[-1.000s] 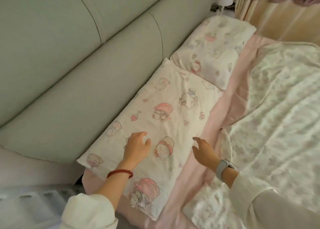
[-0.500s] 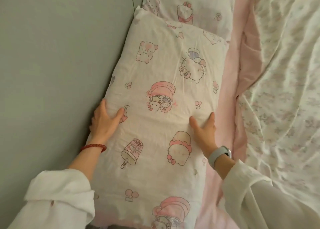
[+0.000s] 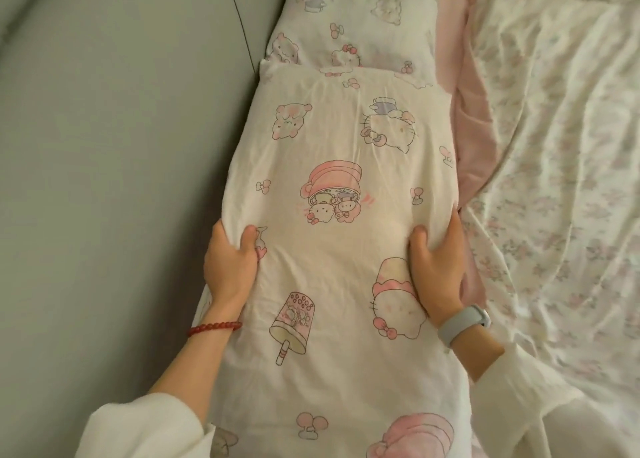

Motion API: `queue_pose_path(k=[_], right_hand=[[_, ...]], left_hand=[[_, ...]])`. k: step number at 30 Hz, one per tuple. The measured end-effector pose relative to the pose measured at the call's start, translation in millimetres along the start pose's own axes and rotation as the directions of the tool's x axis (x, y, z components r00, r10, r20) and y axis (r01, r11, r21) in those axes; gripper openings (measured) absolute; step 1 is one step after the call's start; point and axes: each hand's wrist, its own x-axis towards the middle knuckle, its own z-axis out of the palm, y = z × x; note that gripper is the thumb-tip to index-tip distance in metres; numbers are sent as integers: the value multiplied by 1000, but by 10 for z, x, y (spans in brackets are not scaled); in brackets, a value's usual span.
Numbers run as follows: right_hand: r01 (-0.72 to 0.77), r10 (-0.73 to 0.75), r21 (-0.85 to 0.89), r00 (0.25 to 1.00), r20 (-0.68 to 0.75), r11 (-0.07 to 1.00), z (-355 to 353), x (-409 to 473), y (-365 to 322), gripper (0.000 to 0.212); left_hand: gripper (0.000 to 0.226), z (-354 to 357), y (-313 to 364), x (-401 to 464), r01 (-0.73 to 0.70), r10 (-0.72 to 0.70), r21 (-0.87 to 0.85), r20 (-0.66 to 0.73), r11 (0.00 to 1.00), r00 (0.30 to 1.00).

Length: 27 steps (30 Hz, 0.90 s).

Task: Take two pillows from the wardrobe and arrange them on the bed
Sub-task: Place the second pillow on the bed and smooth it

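A white near pillow (image 3: 332, 166) printed with pink cartoon figures lies lengthwise along the grey headboard. My left hand (image 3: 230, 267), with a red bead bracelet on its wrist, grips the pillow's left edge, thumb on top. My right hand (image 3: 438, 270), with a grey watch on its wrist, grips the right edge the same way. A second, far pillow (image 3: 356, 21) with the same print lies just beyond, its near end touching the first pillow's far end.
The padded grey headboard (image 3: 114, 166) fills the left side. A pink sheet (image 3: 471, 138) shows beside the pillows. A crumpled floral quilt (image 3: 561, 180) covers the bed on the right.
My view has closed in on the near pillow. Both hands went from hovering open over it to resting on its sides, and now they clasp its two long edges.
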Motion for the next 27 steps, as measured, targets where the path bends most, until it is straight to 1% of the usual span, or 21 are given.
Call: queue_pose_path(k=[2, 4, 5, 6, 8, 9, 12, 14, 17, 20, 22, 24, 25, 27], right_hand=[[-58, 64, -101, 997, 52, 993, -2, 60, 146, 55], [-164, 189, -196, 975, 116, 967, 1, 58, 360, 61], [-199, 237, -237, 961, 142, 951, -1, 37, 475, 64], [-204, 249, -265, 956, 152, 943, -5, 13, 582, 64], [-163, 210, -283, 967, 145, 945, -18, -30, 733, 63], [-143, 188, -273, 971, 148, 951, -20, -50, 768, 61], [-173, 205, -179, 962, 178, 968, -16, -94, 776, 58], [-204, 229, -177, 964, 134, 963, -31, -120, 725, 55], [-222, 241, -215, 968, 65, 951, -69, -151, 656, 43], [-182, 191, -193, 981, 30, 964, -141, -296, 636, 37], [-135, 140, -200, 990, 8, 970, -204, -480, 698, 38], [-121, 133, -231, 990, 37, 965, -240, -652, 787, 35], [-148, 170, -249, 983, 67, 957, -237, -708, 818, 40], [-207, 250, -325, 963, 98, 923, -225, -772, 843, 57]], left_hand=[[41, 78, -28, 47, 58, -61, 35, 113, 998, 992], [53, 133, -125, 77, 128, -141, 62, 281, 990, 949], [60, 137, -194, 74, 154, -165, 60, 345, 986, 924], [66, 128, -278, 66, 176, -178, 40, 380, 984, 908], [71, 78, -442, 30, 221, -198, -16, 384, 975, 902], [71, 50, -512, -4, 246, -216, -32, 382, 969, 899], [56, -8, -586, -179, 318, -267, -55, 420, 947, 867], [53, -24, -534, -276, 322, -265, -85, 395, 943, 880], [45, -69, -426, -356, 303, -255, -111, 320, 946, 912], [33, -195, -430, -502, 276, -240, -113, 261, 954, 935], [29, -294, -528, -649, 299, -258, -139, 254, 944, 932], [29, -328, -651, -743, 327, -286, -121, 270, 937, 919], [29, -319, -703, -747, 334, -297, -93, 282, 938, 912], [34, -281, -751, -701, 329, -298, -51, 313, 943, 902]])
